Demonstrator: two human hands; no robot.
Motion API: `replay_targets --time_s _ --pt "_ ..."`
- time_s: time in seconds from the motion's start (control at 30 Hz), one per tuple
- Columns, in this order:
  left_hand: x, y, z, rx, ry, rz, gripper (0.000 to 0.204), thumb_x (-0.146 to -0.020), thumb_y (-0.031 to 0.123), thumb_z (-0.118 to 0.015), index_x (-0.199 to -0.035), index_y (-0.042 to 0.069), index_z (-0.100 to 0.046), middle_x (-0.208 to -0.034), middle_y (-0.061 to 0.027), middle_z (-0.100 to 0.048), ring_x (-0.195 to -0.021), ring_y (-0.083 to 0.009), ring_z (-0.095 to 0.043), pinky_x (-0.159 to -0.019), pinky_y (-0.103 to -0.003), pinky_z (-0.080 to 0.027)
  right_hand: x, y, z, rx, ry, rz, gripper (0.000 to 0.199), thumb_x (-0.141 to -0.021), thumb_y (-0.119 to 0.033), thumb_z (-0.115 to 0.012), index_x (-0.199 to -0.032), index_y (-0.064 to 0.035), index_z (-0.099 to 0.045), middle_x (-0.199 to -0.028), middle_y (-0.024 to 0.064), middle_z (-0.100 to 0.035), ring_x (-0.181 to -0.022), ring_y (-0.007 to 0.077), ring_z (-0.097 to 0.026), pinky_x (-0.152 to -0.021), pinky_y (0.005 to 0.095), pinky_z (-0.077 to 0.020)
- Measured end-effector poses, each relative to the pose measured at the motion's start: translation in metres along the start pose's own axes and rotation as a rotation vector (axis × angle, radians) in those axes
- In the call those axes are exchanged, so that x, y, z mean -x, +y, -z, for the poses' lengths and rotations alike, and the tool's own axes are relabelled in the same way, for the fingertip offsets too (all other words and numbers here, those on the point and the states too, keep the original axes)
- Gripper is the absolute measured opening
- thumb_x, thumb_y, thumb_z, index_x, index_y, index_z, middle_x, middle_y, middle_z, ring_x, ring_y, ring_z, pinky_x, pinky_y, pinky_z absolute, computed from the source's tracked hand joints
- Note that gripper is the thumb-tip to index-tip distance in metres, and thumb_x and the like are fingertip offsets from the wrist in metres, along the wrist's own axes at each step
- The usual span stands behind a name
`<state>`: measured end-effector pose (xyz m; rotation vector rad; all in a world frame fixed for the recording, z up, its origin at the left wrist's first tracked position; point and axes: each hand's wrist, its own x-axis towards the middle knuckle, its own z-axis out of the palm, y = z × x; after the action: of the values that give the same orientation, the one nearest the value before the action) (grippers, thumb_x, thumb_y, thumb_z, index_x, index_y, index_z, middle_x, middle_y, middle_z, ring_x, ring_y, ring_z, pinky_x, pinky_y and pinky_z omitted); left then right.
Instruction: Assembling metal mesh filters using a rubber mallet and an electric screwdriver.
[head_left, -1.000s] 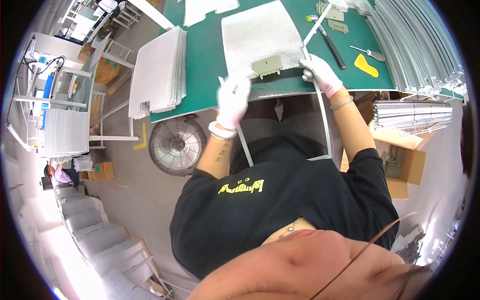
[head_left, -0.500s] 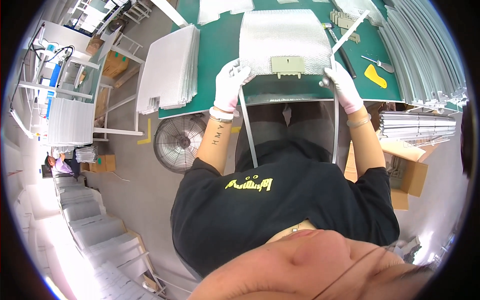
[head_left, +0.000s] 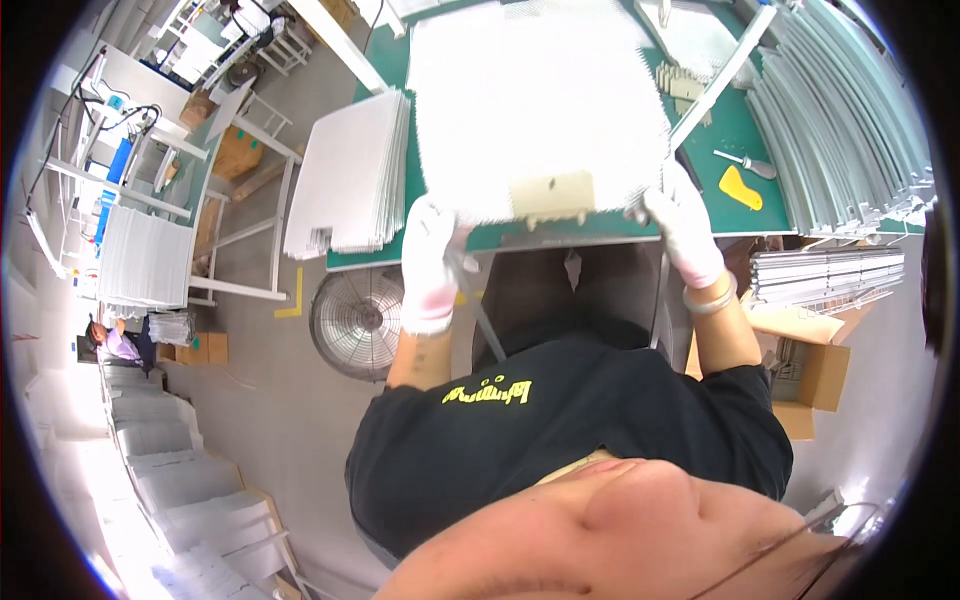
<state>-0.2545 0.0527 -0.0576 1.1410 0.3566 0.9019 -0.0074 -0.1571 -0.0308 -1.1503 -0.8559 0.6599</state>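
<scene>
Head view: mesh sheet (head_left: 540, 100) sat over worktop (head_left: 775, 215), right grip (head_left: 684, 225) pinching a white strip (head_left: 722, 77) by its near right corner; left grip (head_left: 430, 262) by left corner, closure couldn't be told; uneven hold likely risked skewing sheet

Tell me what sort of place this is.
Probably a factory assembly workshop, judging by the stacked pale panels and the screwdriver on a green worktable.
</scene>
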Motion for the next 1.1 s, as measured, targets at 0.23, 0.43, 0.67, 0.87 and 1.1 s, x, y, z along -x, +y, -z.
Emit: replay_targets --time_s 0.23,0.43,0.67,0.87,1.1 --pt "0.045 0.038 0.027 -0.101 0.168 -0.387 0.037 -0.106 0.020 -0.051 -0.138 0.002 -0.047 -0.133 -0.0124 -0.057 -0.122 -0.0254 -0.057 -0.109 -0.042 -0.044 -0.001 -0.023 -0.035 -0.060 -0.128 0.059 0.031 -0.094 -0.007 -0.060 -0.123 0.0018 -0.052 -0.096 0.0051 -0.061 -0.081 0.0104 -0.056 -0.076 0.0268 -0.0487" --pt "0.023 0.065 0.005 -0.300 0.272 -0.567 0.040 -0.101 0.012 -0.057 -0.136 0.000 -0.042 -0.120 -0.0067 -0.058 -0.106 -0.0132 -0.054 -0.096 -0.031 -0.042 -0.032 -0.052 -0.044 -0.040 -0.209 0.269 0.052 -0.093 -0.003 -0.058 -0.142 0.0056 -0.042 -0.110 0.0038 -0.061 -0.090 0.0080 -0.056 -0.082 0.0252 -0.0475" --pt "-0.028 0.095 -0.024 -0.198 -0.079 -0.561 0.037 -0.095 0.004 -0.058 -0.130 0.002 -0.045 -0.099 -0.0028 -0.057 -0.081 -0.0077 -0.051 -0.072 -0.023 -0.044 -0.059 -0.071 -0.018 0.061 -0.087 0.433 0.039 -0.095 0.002 -0.052 -0.134 0.0042 -0.049 -0.110 0.0040 -0.062 -0.090 0.0092 -0.058 -0.081 0.0252 -0.0480" --pt "-0.055 0.075 -0.037 -0.086 -0.130 -0.680 0.023 -0.090 -0.004 -0.062 -0.111 0.003 -0.054 -0.089 -0.0011 -0.058 -0.075 -0.0058 -0.051 -0.067 -0.021 -0.044 -0.064 -0.067 -0.003 0.038 0.076 0.502 0.028 -0.102 -0.014 -0.059 -0.124 0.0012 -0.054 -0.101 0.0056 -0.066 -0.082 0.0105 -0.062 -0.075 0.0261 -0.0509" --pt "-0.062 0.073 -0.047 -0.221 -0.110 -0.519 0.026 -0.091 -0.002 -0.061 -0.114 0.003 -0.050 -0.088 -0.0001 -0.054 -0.073 -0.0053 -0.044 -0.068 -0.020 -0.041 -0.072 -0.061 0.009 0.126 0.160 0.439 0.016 -0.102 -0.013 -0.058 -0.110 0.0007 -0.056 -0.089 0.0066 -0.065 -0.078 0.0108 -0.061 -0.073 0.0267 -0.0507"
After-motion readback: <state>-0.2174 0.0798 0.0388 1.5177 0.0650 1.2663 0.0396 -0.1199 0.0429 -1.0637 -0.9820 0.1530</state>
